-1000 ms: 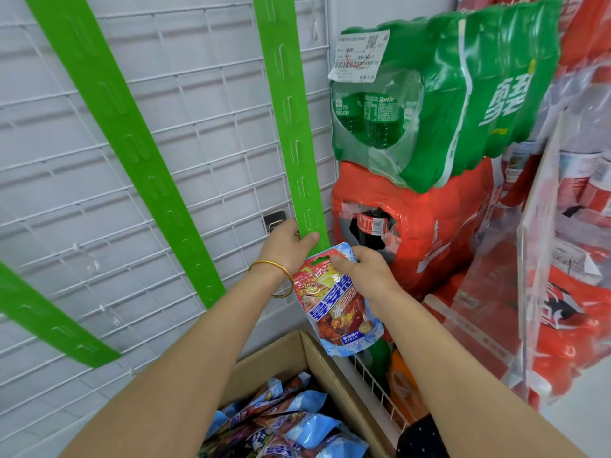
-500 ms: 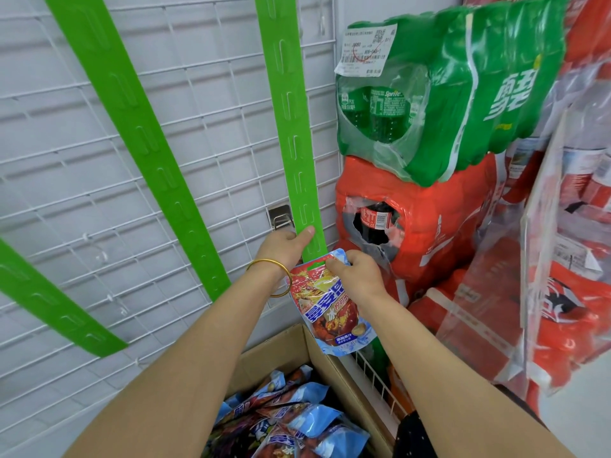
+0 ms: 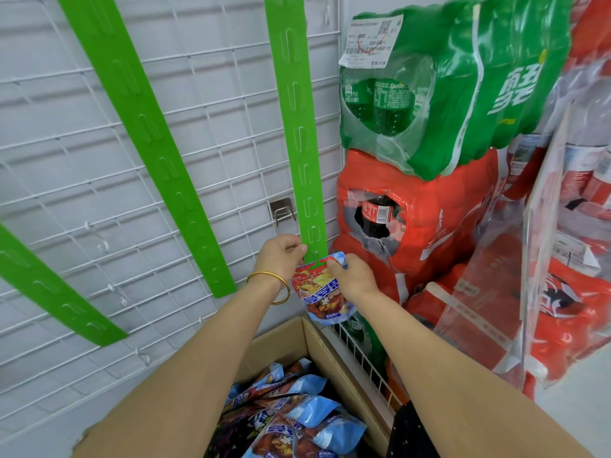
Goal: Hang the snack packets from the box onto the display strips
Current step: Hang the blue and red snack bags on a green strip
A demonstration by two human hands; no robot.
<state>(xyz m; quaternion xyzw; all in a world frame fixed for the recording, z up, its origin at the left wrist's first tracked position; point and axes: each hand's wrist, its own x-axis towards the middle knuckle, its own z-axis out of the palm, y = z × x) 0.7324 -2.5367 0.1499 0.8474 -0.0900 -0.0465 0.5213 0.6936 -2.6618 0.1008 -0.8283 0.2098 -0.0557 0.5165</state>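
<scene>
- Nearest the camera, an open cardboard box holds a heap of loose packets in blue and red.
- Two bare forearms reach up and away over the box; the left wrist wears a gold bangle.
- The right hand pinches the top right corner of one snack packet, which hangs upright with its long axis vertical and its bottom edge just above the box rim.
- The left hand, fingers curled, pinches the lower end of a green display strip from its left side.
- The relation that matters: the packet's hanging slot sits right at the strip's lowest tab, directly between the two hands, and a sliver of green shows through the slot. The packet looks partly hooked; whether it is fully seated is unclear.
- The strip runs nearly straight up a white wire grid; its tabs above are unused.
- Farther right, shrink-wrapped soda packs are stacked, green on red.
</scene>
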